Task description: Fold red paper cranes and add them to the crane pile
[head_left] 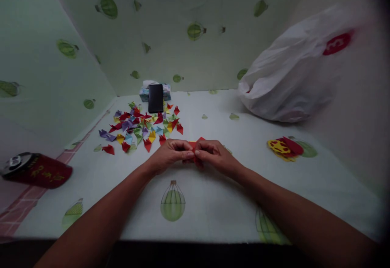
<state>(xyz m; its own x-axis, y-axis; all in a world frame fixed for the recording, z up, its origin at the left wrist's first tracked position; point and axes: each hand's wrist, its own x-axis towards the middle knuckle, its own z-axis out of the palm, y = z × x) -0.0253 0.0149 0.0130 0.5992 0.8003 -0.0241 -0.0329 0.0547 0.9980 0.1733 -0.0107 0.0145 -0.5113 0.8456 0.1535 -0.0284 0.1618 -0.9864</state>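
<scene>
Between my two hands is a small piece of folded red paper (198, 163), pinched at the middle of the table. My left hand (175, 153) grips its left side with thumb and fingers pressed together. On the other side my right hand (213, 154) pinches it the same way, the fingertips of both hands nearly touching. Part of the paper is hidden behind the fingers, and orange-red corners (201, 139) show just beyond them. To the far left of my hands lies a loose pile of small folded paper pieces (138, 130) in red, yellow, purple, green and blue.
A black phone (156, 98) leans against a tissue box (166, 92) behind the pile. At the left edge is a red drink can (39, 170). A white plastic bag (280, 77) bulges at the back right, with red and yellow cut-out pieces (282, 148) in front of it.
</scene>
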